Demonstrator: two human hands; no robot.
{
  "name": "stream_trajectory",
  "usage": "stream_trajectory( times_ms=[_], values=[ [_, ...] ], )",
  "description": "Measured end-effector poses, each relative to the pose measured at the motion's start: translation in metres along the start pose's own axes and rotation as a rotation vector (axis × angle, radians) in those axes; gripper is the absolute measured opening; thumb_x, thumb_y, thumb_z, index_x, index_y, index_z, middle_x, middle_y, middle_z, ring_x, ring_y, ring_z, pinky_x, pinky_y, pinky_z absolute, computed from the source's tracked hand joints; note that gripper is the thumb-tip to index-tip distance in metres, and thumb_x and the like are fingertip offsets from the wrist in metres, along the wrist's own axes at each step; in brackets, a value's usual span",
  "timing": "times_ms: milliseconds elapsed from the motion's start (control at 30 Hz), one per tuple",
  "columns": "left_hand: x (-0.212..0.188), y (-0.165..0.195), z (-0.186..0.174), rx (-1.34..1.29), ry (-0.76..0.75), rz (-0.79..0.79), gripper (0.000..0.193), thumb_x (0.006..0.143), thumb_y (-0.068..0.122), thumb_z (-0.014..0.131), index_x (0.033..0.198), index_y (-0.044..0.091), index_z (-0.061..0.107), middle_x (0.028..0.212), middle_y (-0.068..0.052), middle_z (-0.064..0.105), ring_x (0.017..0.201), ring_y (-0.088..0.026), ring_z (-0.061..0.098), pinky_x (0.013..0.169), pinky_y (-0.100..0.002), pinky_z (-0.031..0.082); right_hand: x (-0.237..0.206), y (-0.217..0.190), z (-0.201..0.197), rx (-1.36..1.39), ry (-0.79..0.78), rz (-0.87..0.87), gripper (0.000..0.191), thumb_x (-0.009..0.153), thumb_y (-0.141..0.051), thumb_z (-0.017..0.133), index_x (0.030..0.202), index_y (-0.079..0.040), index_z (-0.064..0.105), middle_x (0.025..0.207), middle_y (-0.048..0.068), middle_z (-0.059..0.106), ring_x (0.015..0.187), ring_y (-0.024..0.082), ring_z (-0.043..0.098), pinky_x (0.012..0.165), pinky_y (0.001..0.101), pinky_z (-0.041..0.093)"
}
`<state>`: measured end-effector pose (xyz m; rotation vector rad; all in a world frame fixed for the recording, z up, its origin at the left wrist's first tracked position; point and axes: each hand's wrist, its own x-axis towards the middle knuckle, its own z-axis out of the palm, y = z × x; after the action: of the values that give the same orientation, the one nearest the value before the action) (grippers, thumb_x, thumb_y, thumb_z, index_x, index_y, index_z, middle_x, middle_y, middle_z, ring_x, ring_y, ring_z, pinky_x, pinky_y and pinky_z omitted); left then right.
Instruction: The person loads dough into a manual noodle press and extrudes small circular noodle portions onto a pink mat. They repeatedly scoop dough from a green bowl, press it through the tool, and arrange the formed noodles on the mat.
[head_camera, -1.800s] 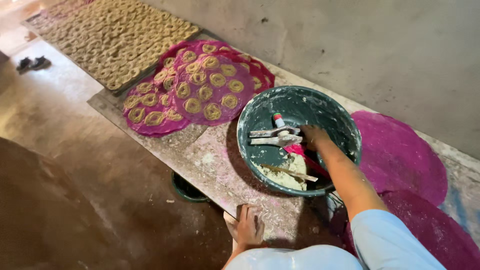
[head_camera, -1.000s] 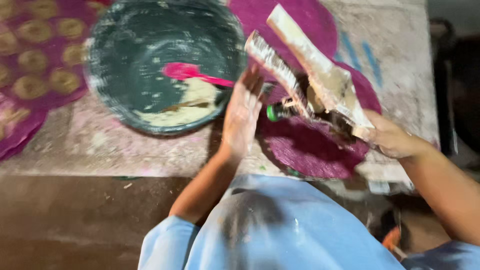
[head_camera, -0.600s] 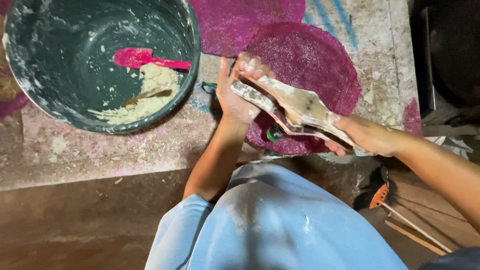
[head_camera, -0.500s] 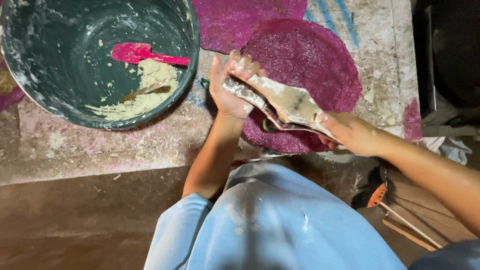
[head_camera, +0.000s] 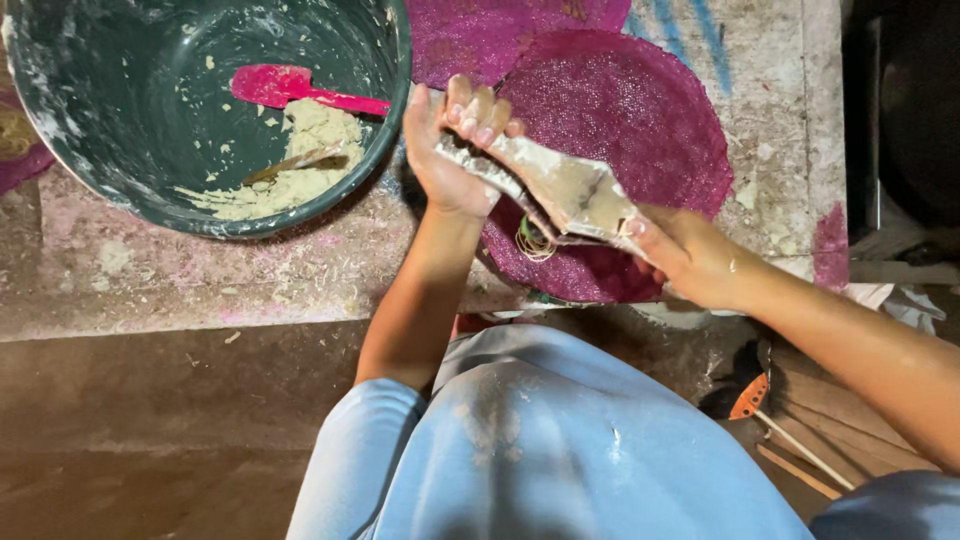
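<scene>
Both my hands hold a dough-smeared wooden press (head_camera: 560, 185) over a round magenta mesh mat (head_camera: 640, 130). My left hand (head_camera: 450, 150) grips its far end, fingers curled over the top. My right hand (head_camera: 690, 255) grips the near handles. Under the press a thin coil of pale dough (head_camera: 535, 240) lies on the mat. To the left stands a dark green bowl (head_camera: 60, 150) with leftover pale dough (head_camera: 300, 170), a pink spatula (head_camera: 290, 90) and a wooden stick inside.
The mats and bowl rest on a stained stone slab (head_camera: 200, 280) whose near edge drops to a brown floor. Another magenta mat (head_camera: 480, 35) lies further back. An orange-handled tool and wooden sticks (head_camera: 790, 440) lie at the lower right.
My right hand lifted the press out of the bowl and carried it right over the mat. My left hand came up from the slab's edge and took its far end.
</scene>
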<state>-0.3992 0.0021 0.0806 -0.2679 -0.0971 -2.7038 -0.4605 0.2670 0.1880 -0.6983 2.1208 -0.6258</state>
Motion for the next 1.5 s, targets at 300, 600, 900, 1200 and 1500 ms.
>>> stream_trajectory(
  times_ms=[300, 600, 900, 1200, 1500],
  values=[
    [0.005, -0.065, 0.011, -0.039, 0.041, 0.047, 0.039, 0.105, 0.048, 0.043, 0.079, 0.018, 0.042, 0.070, 0.002, 0.041, 0.069, -0.016, 0.046, 0.080, -0.040, 0.045, -0.029, 0.027, -0.053, -0.188, 0.030, 0.132, 0.049, 0.099, -0.050, 0.037, 0.093, -0.009, 0.064, 0.065, 0.006, 0.060, 0.057, 0.018, 0.057, 0.053, 0.0356, 0.048],
    [0.019, -0.087, 0.008, 0.551, 0.402, -0.410, 0.044, 0.102, 0.046, 0.037, 0.115, 0.009, 0.057, 0.118, -0.012, 0.068, 0.080, -0.017, 0.064, 0.062, -0.036, 0.042, -0.008, 0.084, -0.084, -0.056, 0.032, -0.168, 0.044, 0.105, -0.043, 0.041, 0.104, -0.005, 0.063, 0.069, 0.004, 0.057, 0.064, 0.014, 0.052, 0.059, 0.0354, 0.046],
    [-0.023, -0.138, -0.022, 1.646, 0.121, -0.573, 0.064, 0.107, 0.036, 0.032, 0.167, 0.016, 0.018, 0.125, -0.010, 0.075, 0.056, -0.016, 0.060, 0.050, -0.029, 0.044, 0.005, 0.133, -0.117, 0.115, 0.087, -0.130, 0.047, 0.108, -0.042, 0.043, 0.116, -0.001, 0.063, 0.076, 0.004, 0.058, 0.065, 0.012, 0.052, 0.060, 0.0306, 0.046],
    [-0.018, -0.180, 0.000, 2.302, -0.707, -0.025, 0.052, 0.080, 0.019, 0.066, 0.133, 0.019, 0.069, 0.140, -0.012, 0.058, 0.122, -0.037, 0.052, 0.102, -0.049, 0.046, -0.001, 0.181, -0.151, 0.344, 0.141, -0.119, 0.050, 0.107, -0.048, 0.041, 0.120, -0.005, 0.061, 0.085, 0.004, 0.060, 0.071, 0.012, 0.055, 0.062, 0.0290, 0.048],
    [0.031, -0.186, -0.019, 2.499, -0.455, -0.052, 0.034, 0.090, 0.022, 0.062, 0.122, 0.009, 0.061, 0.146, -0.011, 0.054, 0.142, -0.031, 0.047, 0.121, -0.050, 0.034, -0.007, 0.229, -0.174, 0.437, 0.139, -0.169, 0.051, 0.108, -0.047, 0.038, 0.117, -0.002, 0.059, 0.089, 0.007, 0.062, 0.075, 0.013, 0.058, 0.066, 0.0295, 0.052]
  ],
)
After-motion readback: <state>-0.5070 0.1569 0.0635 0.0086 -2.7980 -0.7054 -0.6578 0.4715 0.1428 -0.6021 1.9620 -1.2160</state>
